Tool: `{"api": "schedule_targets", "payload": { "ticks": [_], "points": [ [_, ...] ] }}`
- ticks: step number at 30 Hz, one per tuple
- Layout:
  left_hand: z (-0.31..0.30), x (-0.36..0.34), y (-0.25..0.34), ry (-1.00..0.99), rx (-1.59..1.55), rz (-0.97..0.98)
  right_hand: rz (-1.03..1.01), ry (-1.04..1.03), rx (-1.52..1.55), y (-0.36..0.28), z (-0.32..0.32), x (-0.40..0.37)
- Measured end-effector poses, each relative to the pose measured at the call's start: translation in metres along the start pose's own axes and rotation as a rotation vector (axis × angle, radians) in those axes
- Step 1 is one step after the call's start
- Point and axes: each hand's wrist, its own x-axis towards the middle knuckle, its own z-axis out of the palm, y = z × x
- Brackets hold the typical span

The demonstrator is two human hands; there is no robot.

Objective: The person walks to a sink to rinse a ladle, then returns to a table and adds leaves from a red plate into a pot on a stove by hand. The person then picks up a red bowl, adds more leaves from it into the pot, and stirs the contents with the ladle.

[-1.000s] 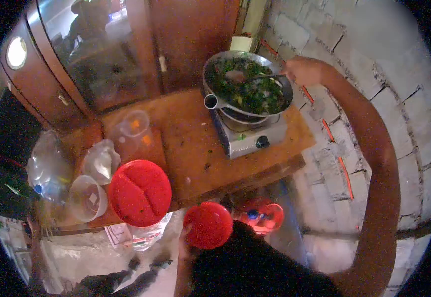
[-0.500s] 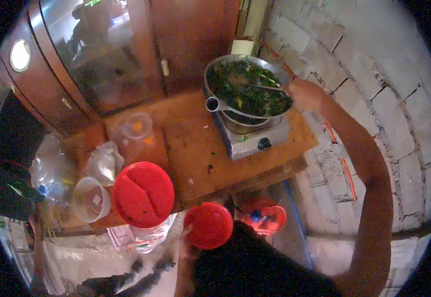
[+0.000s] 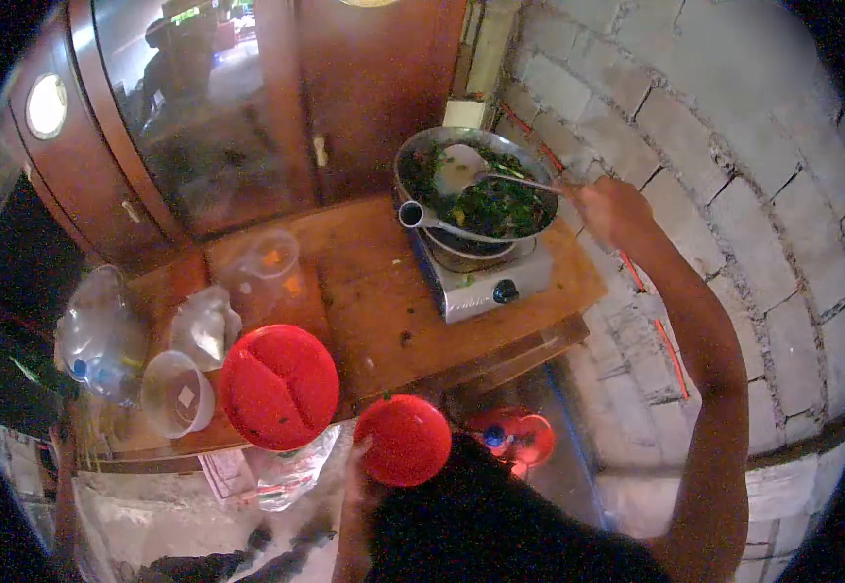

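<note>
A block wall (image 3: 733,146) fills the right of the frame and a wooden cabinet (image 3: 199,126) with a glass door the upper left. Between them, across the centre, stands a worn wooden table (image 3: 364,301).

At the table's right end sits a steel stove (image 3: 486,282), its black knob facing the lower edge of the frame. A pan (image 3: 476,189) of chopped greens rests on the burner, handle stub pointing left.

On the table's left end lie a crumpled plastic bottle (image 3: 97,330), a clear jug (image 3: 262,267) and a clear tub (image 3: 175,394). A round red lid (image 3: 280,386) lies at the table's lower edge, just right of the tub. Under the table, at lower centre, a red gas cylinder (image 3: 515,437) shows.

The right hand (image 3: 617,209) reaches in from the right and is closed around the handle of a ladle (image 3: 461,170), whose bowl lies in the greens at the pan's upper left.

The left hand (image 3: 356,481), at bottom centre, holds a red bowl (image 3: 403,439) just below the table's edge. Its fingers appear clasped on the rim, though the bowl hides most of them.
</note>
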Motion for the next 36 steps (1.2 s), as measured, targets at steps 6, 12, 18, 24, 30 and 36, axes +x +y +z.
{"api": "schedule_targets", "payload": {
  "ticks": [6,12,18,24,30,36],
  "points": [
    [-0.001,-0.004,-0.001,0.049,0.046,0.023,0.021,-0.038,-0.172,0.015,0.015,0.006],
    [-0.016,0.004,-0.012,0.021,0.088,0.045,-0.051,-0.18,-0.173,0.046,0.042,0.025],
    [-0.023,0.013,-0.02,0.001,0.096,0.042,-0.253,-0.07,-0.072,0.061,0.041,0.045],
    [-0.018,0.018,-0.024,0.01,0.06,0.009,-0.252,-0.248,-0.196,0.061,0.041,0.049],
    [-0.026,0.024,-0.029,0.017,0.051,0.037,-0.145,-0.266,-0.138,0.058,0.063,0.042],
    [0.021,0.012,-0.008,0.077,0.11,0.053,-0.2,-0.075,0.204,0.08,0.101,0.022]
  ]
}}
